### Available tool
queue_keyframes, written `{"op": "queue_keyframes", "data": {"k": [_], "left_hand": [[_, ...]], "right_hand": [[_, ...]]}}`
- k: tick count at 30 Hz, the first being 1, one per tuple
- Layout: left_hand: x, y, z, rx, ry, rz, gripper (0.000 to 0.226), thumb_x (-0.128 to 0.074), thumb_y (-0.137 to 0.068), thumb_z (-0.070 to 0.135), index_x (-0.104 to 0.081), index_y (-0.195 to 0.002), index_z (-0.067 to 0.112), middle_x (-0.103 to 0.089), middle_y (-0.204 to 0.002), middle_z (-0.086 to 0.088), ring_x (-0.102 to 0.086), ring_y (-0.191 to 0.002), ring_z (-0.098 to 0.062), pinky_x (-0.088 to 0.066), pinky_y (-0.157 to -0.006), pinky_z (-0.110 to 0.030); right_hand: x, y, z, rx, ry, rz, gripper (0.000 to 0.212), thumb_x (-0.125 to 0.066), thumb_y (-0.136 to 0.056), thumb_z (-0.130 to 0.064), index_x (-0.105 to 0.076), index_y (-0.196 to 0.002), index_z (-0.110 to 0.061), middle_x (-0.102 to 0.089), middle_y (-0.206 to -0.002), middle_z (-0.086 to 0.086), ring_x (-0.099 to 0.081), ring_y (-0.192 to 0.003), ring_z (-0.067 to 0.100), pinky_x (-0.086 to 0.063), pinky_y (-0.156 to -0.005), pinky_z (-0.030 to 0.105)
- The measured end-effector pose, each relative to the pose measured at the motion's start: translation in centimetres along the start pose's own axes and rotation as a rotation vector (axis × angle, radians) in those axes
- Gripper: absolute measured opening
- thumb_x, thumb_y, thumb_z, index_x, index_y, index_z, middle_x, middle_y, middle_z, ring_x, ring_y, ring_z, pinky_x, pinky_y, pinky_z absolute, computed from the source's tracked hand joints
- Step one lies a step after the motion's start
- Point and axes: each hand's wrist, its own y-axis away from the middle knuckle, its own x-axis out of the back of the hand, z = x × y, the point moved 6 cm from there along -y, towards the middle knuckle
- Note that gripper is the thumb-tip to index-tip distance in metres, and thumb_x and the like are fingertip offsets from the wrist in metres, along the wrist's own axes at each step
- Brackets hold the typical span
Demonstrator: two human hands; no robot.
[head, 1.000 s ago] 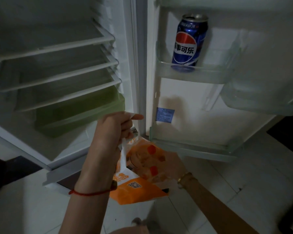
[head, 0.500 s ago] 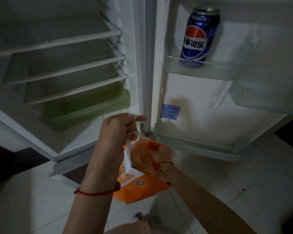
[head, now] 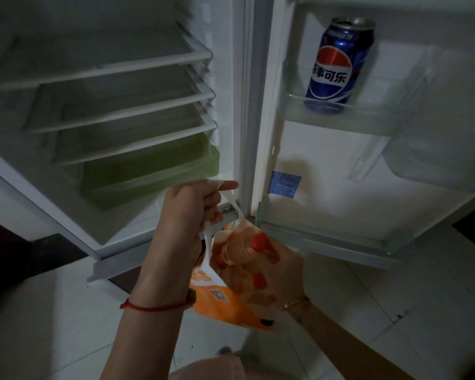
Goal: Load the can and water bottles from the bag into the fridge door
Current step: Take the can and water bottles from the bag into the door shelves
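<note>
My right hand has gone from deep in the bag to closing round a red-capped bottle, lifting its neck clear below the can. My left hand pinches the bag's handles. Door shelf next.

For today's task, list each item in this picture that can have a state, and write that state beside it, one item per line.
Fridge door: open.
Can: upright in the upper door shelf.
Bag: hanging, mouth open.
Left hand: gripping the bag handles.
Right hand: gripping a red-capped bottle at the bag mouth.
Green drawer: shut.
</note>
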Motion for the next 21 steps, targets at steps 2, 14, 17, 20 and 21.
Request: {"op": "queue_keyframes", "data": {"k": [2, 14, 17, 20, 21], "left_hand": [[-0.4, -0.1, -0.1, -0.001, -0.017, -0.019, 0.031, -0.04, -0.096, 0.006, -0.07, -0.09, 0.001, -0.025, -0.046, 0.009, -0.025, -0.035, -0.003, -0.028, -0.052, -0.024], [-1.3, -0.4, 0.2, -0.032, -0.036, -0.043, 0.03, -0.04, -0.096, 0.005, -0.069, -0.092, -0.003, -0.027, -0.043, 0.009, -0.024, -0.034, -0.004, -0.026, -0.045, -0.021], [-1.0, -0.4, 0.2, -0.04, -0.03, -0.036, 0.03, -0.04, -0.096, 0.005, -0.069, -0.092, -0.003, -0.026, -0.044, 0.009, -0.023, -0.035, -0.004, -0.026, -0.045, -0.021], [-0.8, -0.5, -0.1, -0.034, -0.03, -0.024, 0.03, -0.041, -0.095, 0.006, -0.069, -0.091, -0.003, -0.027, -0.045, 0.009, -0.024, -0.035, -0.004, -0.027, -0.045, -0.02], [-0.7, -0.5, -0.2, -0.03, -0.029, -0.021, 0.03, -0.041, -0.095, 0.006, -0.069, -0.091, -0.003, -0.027, -0.045, 0.009, -0.024, -0.036, -0.004, -0.027, -0.045, -0.02]], "right_hand": [[1.8, 0.2, -1.3, 0.07, 0.041, 0.035, 0.039, -0.061, -0.079, -0.064, -0.07, -0.1, -0.032, -0.067, -0.075, -0.021, -0.065, -0.075, -0.004, -0.049, -0.066, 0.011], [9.8, -3.2, -5.9, 0.255, 0.101, 0.294, 0.045, -0.055, -0.085, -0.046, -0.064, -0.116, -0.015, -0.07, -0.104, -0.005, -0.067, -0.092, 0.013, -0.057, -0.08, 0.036], [11.4, -4.6, -6.1, 0.294, 0.047, 0.32, 0.046, -0.051, -0.089, -0.039, -0.061, -0.121, -0.007, -0.07, -0.109, 0.005, -0.067, -0.099, 0.02, -0.056, -0.085, 0.041], [12.2, -6.5, -5.6, 0.309, 0.033, 0.308, 0.045, -0.05, -0.091, -0.035, -0.058, -0.124, -0.006, -0.068, -0.114, 0.007, -0.066, -0.105, 0.021, -0.054, -0.089, 0.044], [12.2, -7.2, -5.4, 0.309, 0.036, 0.302, 0.044, -0.05, -0.091, -0.034, -0.057, -0.124, -0.006, -0.068, -0.115, 0.007, -0.065, -0.106, 0.022, -0.053, -0.09, 0.045]]}}
